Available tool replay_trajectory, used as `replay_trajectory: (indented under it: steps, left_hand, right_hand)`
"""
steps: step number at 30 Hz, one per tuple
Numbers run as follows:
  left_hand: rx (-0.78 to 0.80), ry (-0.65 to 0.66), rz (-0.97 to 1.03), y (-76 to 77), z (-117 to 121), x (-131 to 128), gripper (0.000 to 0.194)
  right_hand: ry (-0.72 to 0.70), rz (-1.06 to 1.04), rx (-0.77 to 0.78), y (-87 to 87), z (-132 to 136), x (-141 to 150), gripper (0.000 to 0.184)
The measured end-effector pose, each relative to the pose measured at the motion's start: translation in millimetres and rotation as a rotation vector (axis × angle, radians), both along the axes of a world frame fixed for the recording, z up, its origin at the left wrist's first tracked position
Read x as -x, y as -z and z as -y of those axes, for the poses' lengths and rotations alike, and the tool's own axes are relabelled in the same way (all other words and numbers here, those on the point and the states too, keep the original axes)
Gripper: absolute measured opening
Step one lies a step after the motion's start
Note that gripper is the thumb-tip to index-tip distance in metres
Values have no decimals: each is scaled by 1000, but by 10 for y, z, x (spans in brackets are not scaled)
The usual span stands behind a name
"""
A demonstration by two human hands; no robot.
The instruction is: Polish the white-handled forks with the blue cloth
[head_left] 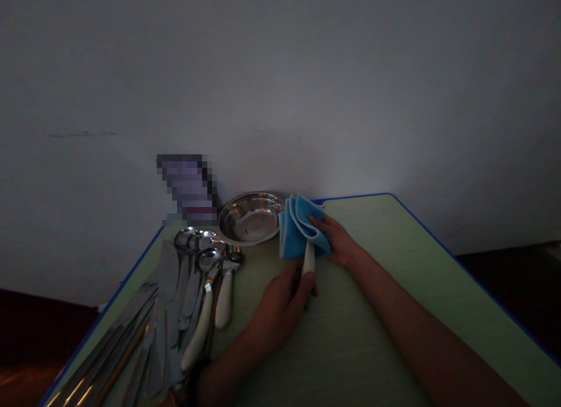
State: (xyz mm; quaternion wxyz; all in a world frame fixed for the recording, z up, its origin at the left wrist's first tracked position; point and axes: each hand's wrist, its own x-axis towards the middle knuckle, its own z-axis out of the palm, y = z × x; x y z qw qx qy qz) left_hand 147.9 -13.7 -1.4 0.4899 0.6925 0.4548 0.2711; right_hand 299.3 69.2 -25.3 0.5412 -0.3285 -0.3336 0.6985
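My left hand is closed round the pale handle of a utensil, which points up and away from me. A blue cloth with light edging is folded over the utensil's far end, so I cannot tell what kind of utensil it is. Fingers of my right hand press the cloth from the right side. Just behind the cloth, to the left, stands a shallow round metal bowl.
Left of my hands lies a spread of metal cutlery, with several knives and spoons, some pale-handled. A pixelated upright panel leans near the wall. The light green table has a blue edge.
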Motion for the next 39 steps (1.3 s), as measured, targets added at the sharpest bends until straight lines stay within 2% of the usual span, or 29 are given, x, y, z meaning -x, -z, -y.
replay_trajectory:
  steps: [9,12,16,22,26,31,37,39]
  left_hand:
    - [-8,31,5,-28,23,-4,23]
    - [9,-12,70,-16,24,-3,23]
    - [44,-131,126,19,14,-4,25]
    - [54,-158,108,16,11,-3,21]
    - [67,-183,46,-26,9,-17,32]
    - [114,-228,-3,-72,-9,-36,47]
    - [163,-239,29,-68,-7,-30,47]
    - [198,-248,76,-48,-4,-30,44]
  right_hand:
    - [41,111,-98,13,12,51,30]
    - [-64,106,-65,-5,26,9,29]
    - [-208,49,38,-21,41,-36,27]
    - [-212,16,75,-37,51,-6,29]
    - [-269,132,28,-56,81,0,27]
    - [-173,100,40,-35,67,22,26]
    - [-108,28,85,-49,52,43,28]
    - [-148,49,66,-52,62,27,29]
